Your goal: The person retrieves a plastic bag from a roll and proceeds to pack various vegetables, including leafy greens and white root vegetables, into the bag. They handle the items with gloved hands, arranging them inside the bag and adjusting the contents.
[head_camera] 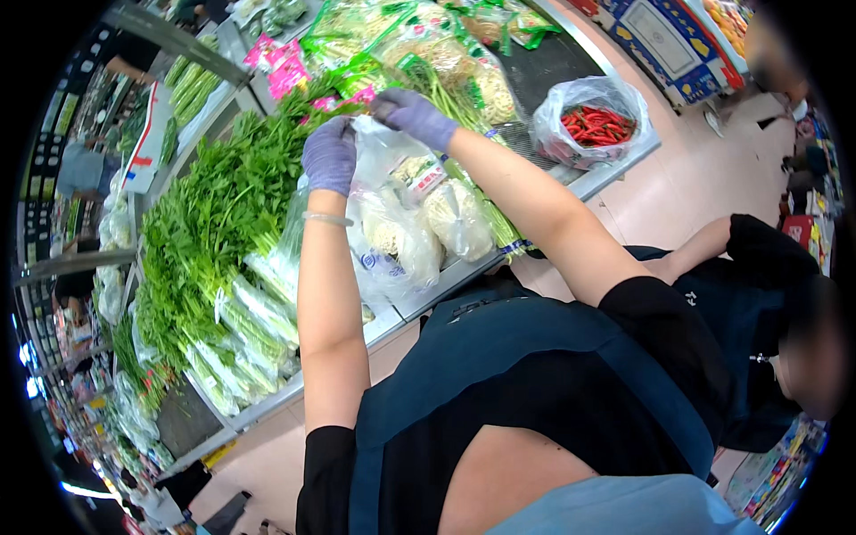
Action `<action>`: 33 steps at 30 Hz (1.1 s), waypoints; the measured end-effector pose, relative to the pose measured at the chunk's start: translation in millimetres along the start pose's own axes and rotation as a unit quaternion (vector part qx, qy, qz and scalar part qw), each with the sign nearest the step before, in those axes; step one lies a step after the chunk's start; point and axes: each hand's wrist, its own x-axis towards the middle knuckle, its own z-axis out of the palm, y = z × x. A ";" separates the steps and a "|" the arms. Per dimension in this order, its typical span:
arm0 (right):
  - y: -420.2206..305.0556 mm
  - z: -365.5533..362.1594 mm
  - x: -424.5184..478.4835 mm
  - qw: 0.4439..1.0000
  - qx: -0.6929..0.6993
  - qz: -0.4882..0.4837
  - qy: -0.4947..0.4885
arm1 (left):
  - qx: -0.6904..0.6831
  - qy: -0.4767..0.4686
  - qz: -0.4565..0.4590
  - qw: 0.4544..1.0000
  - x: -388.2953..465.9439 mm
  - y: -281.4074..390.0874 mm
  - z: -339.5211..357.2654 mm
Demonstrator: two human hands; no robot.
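Observation:
Both my hands wear purple knit gloves. My left hand (pixel 330 154) grips the gathered top of a clear plastic bag (pixel 374 150) on the left side. My right hand (pixel 418 117) is at the bag's other upper edge; its fingertips are blurred, and whether they pinch the plastic is unclear. Below my hands, wrapped cauliflower heads (pixel 458 217) lie on the display counter, some seen through plastic. Leafy celery (pixel 221 194) is piled to the left, its stalks in plastic sleeves. Banded green stalks (pixel 491 207) run beneath my right forearm.
An open plastic bag of red chili peppers (pixel 598 127) stands at the counter's right corner. Green-edged vegetable packs (pixel 428 33) and pink packets (pixel 284 67) lie at the back. A co-worker in a dark apron (pixel 719 294) stands close on the right. The counter's metal edge (pixel 441 284) runs before me.

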 end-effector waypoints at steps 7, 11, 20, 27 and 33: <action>41.0 4.2 -0.4 0.975 -0.224 0.019 0.001 | -0.044 0.011 -0.018 0.999 -0.3 -4.7 -3.2; 51.4 0.2 6.3 0.886 -0.462 -0.033 0.004 | 0.017 0.095 -0.067 0.993 -0.3 4.1 -30.2; 46.1 18.8 5.8 0.976 -0.186 -0.110 0.017 | 0.020 -0.018 -0.035 0.999 0.3 -11.1 -25.9; 101.5 31.5 13.0 0.870 -0.477 0.053 -0.111 | -0.267 0.280 0.134 0.912 -30.5 43.3 -93.3; 131.0 20.4 1.1 0.932 -0.352 0.042 -0.077 | -0.495 0.290 -0.125 0.809 -85.3 66.9 -168.8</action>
